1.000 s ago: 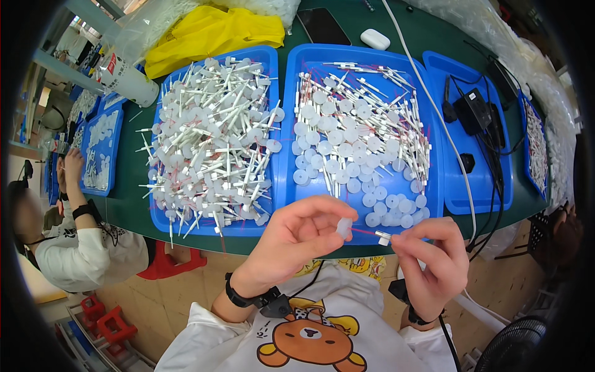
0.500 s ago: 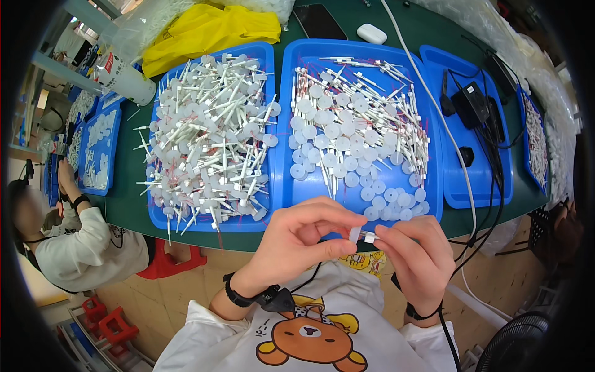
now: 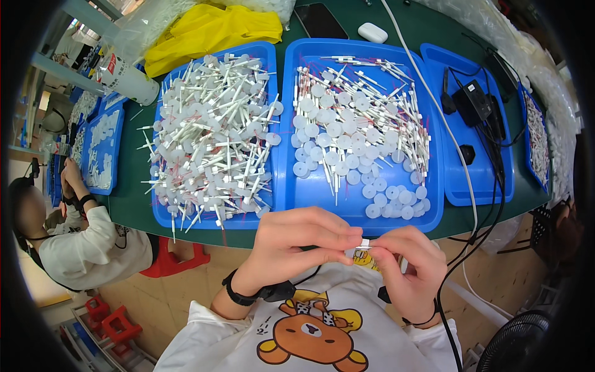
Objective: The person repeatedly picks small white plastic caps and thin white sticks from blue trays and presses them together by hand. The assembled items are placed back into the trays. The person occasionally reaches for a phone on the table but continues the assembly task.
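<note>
Green counter (image 3: pixel 133 155) in a busy workroom, with a co-worker in a white top (image 3: pixel 87 251) on a red stool (image 3: pixel 173 257) off to the left. Left hand (image 3: pixel 297 243) and right hand (image 3: pixel 410 259) close together just off the near edge, fingertips almost meeting. Both hands narrow: left pinching a translucent disc (image 3: pixel 351 253), mostly covered by fingers; right pinching a small white part (image 3: pixel 365 243) right beside the disc. Exact contact between disc and part: cannot tell. Probably held by fingertips only because of small size, and face to face to keep both ends lined up. Position in front of the chest, probably for a close look and steady wrists.

Beyond the hands, left blue tray (image 3: pixel 162 216) heaped with white rods and discs, some ends poking over the rim. Middle blue tray (image 3: pixel 322 193) with rods toward the back and right, loose discs nearest the hands, likely so for a short reach. Right blue tray (image 3: pixel 458 186) with a black adapter (image 3: pixel 472 102) and cables, seemingly parked out of the way. Yellow bag (image 3: pixel 214 31), dark phone (image 3: pixel 320 22) and white case (image 3: pixel 372 33) at the back, presumably to leave the front for trays.
</note>
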Motion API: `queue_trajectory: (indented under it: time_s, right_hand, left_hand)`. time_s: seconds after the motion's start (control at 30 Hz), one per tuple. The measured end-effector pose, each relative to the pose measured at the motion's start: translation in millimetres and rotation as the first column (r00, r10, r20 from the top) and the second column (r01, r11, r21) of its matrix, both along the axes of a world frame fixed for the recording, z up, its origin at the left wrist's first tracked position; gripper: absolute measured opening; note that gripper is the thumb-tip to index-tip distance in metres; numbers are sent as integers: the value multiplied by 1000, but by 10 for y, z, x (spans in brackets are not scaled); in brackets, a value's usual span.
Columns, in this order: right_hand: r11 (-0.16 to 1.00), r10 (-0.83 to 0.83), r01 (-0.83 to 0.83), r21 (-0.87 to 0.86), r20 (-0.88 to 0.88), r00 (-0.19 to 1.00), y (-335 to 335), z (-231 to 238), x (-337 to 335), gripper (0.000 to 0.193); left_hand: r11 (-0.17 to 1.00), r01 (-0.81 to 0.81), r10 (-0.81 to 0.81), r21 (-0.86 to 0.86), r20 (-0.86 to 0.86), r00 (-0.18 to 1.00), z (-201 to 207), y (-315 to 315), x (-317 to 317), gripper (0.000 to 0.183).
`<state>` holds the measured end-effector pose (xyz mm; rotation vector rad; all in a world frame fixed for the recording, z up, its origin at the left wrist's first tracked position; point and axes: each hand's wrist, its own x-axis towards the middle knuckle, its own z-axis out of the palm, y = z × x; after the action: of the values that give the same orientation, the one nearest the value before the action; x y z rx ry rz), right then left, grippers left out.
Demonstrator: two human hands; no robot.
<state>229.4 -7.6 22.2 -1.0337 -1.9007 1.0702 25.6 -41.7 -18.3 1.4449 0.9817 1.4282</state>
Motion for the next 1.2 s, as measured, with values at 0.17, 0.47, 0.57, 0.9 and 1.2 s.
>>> queue_trajectory:
  time_s: [0.17,0.47,0.57,0.9,1.2]
  right_hand:
    - [956,31,-47,-290,-60,998,-14,24,41,10]
    - [715,20,-155,-682,-202,979,-31,17,-43,10]
    - [581,41,-237,-779,-262,964,39,-144,-69,12]
    - [874,-102,-77,-480,-335,937,150,-115,-111,24]
    - [969,-247,234,79,349,904,525,-70,263,12]
  left_hand:
    - [999,-11,15,51,-77,997,52,-13,5,26]
    - [999,12,-16,-32,-104,994,39,-99,-77,25]
    - [999,-7,-2,-48,-179,984,59,-156,-135,25]
    - [676,-688,693,266,-547,470,225,-268,-562,35]
    - [779,-507,543,370,-801,251,380,-112,-266,37]
